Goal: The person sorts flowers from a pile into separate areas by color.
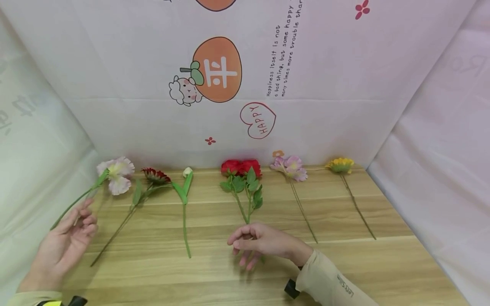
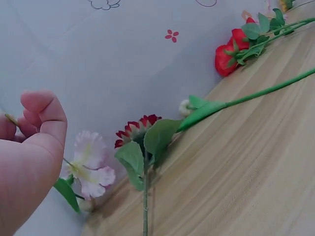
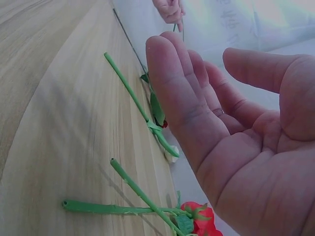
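Note:
My left hand [image 1: 68,240] pinches the green stem of a pale pink-white iris [image 1: 116,172] at the table's left side; the stem appears lifted. In the left wrist view, the curled fingers [image 2: 44,110] hide most of the grip. My right hand [image 1: 260,242] hovers over the lower stems of two red roses [image 1: 241,168]. In the right wrist view its palm faces the camera, the fingers are loosely bent, and nothing lies in them. The rose stems [image 3: 108,207] lie on the table, apart from the hand.
Between the iris and the roses lie a dark red daisy-like flower [image 1: 156,175] and a white tulip [image 1: 184,199]. To the right are a pink-purple flower [image 1: 292,168] and a yellow flower [image 1: 340,165]. A printed white cloth [image 1: 325,85] stands behind the wooden table [image 1: 153,276].

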A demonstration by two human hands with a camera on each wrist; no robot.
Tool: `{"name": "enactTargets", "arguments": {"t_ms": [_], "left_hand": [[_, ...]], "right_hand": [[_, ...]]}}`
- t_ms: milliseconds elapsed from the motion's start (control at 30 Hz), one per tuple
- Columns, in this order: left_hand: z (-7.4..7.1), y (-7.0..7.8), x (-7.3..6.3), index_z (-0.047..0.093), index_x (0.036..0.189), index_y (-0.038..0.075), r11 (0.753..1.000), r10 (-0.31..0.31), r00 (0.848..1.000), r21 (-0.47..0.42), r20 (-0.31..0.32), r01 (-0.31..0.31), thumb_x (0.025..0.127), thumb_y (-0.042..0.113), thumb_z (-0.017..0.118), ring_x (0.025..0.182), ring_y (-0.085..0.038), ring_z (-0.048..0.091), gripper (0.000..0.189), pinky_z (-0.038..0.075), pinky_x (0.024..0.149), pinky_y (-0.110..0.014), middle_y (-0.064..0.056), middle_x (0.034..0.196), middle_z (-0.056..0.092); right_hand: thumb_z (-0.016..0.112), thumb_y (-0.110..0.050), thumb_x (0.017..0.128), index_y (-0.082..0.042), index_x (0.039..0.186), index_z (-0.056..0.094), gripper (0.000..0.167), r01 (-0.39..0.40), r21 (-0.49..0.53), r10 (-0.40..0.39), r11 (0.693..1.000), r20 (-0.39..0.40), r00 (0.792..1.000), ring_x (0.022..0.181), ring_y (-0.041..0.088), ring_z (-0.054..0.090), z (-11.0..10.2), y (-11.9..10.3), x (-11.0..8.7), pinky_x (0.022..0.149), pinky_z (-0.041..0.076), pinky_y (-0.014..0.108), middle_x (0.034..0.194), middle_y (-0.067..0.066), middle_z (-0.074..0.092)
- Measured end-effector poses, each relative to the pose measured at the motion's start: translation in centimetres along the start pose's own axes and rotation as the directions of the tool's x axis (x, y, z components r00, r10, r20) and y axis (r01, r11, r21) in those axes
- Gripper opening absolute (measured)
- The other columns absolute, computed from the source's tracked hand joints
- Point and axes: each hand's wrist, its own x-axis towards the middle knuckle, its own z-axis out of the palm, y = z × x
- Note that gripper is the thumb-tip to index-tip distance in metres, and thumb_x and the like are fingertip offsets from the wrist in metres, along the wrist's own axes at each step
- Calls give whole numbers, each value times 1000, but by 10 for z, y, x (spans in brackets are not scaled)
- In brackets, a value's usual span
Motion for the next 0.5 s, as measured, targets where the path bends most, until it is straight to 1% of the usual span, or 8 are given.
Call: {"name": "enactTargets", "arguments": {"t_ms": [67, 100, 200, 267, 333, 400, 433, 500], "left_hand": [[2, -3, 1, 36, 152, -1, 995, 15, 1000, 97, -5, -14, 111, 21, 4, 101, -31, 52, 56, 51, 86, -41, -18, 117, 50], [3, -5, 2, 36, 152, 0, 989, 27, 1000, 148, -7, -26, 111, 19, 4, 100, -30, 53, 55, 52, 85, -40, -17, 117, 50], [7, -11, 2, 39, 152, 4, 960, 77, 997, 270, -10, -71, 111, 16, 7, 98, -27, 53, 53, 53, 82, -38, -13, 116, 50], [9, -15, 4, 40, 152, 6, 944, 133, 991, 306, -14, -122, 112, 15, 11, 96, -26, 52, 51, 52, 78, -38, -11, 115, 50], [11, -19, 5, 38, 153, 8, 924, 193, 981, 341, -26, -173, 112, 14, 15, 93, -25, 51, 48, 52, 75, -37, -10, 113, 50], [14, -22, 6, 27, 159, 12, 882, 236, 970, 430, -50, -192, 111, 12, 18, 91, -22, 51, 49, 52, 73, -34, -8, 111, 49], [16, -23, 7, 19, 162, 14, 856, 243, 968, 483, -64, -183, 112, 11, 20, 89, -21, 51, 51, 52, 72, -32, -7, 110, 48], [21, -26, 9, 6, 164, 13, 792, 246, 966, 591, -83, -151, 112, 11, 23, 88, -17, 51, 55, 52, 71, -29, -5, 109, 47]], "right_hand": [[58, -16, 105, 10, 127, 57, 35, 0, 0, 0, 1000, 3, 1000, 80, 22, 70, 0, 0, 0, 72, 63, 45, 108, 22, 65], [58, -16, 105, 10, 127, 57, 35, 0, 0, 0, 1000, 4, 1000, 80, 22, 70, 0, 0, 0, 72, 63, 45, 108, 22, 65], [58, -16, 105, 10, 127, 57, 35, 3, -5, -3, 1000, 9, 1000, 80, 22, 70, 0, 0, 0, 73, 63, 46, 108, 23, 65], [58, -16, 105, 10, 127, 57, 35, 5, -9, -5, 1000, 11, 1000, 80, 22, 70, 0, 0, 0, 73, 63, 47, 108, 23, 65], [58, -16, 105, 10, 128, 57, 35, 9, -12, -9, 1000, 13, 1000, 79, 22, 70, 0, 0, 0, 73, 63, 48, 108, 23, 65], [58, -16, 105, 10, 128, 57, 35, 13, -15, -13, 1000, 17, 1000, 79, 22, 70, 0, -1, 0, 74, 63, 49, 108, 22, 65], [58, -16, 105, 10, 128, 57, 35, 15, -16, -14, 1000, 19, 1000, 79, 22, 70, 0, -1, 0, 74, 63, 50, 108, 22, 65], [58, -16, 105, 10, 128, 57, 35, 19, -17, -19, 1000, 21, 1000, 79, 22, 70, 0, -1, 1, 74, 63, 50, 108, 22, 65]]}}
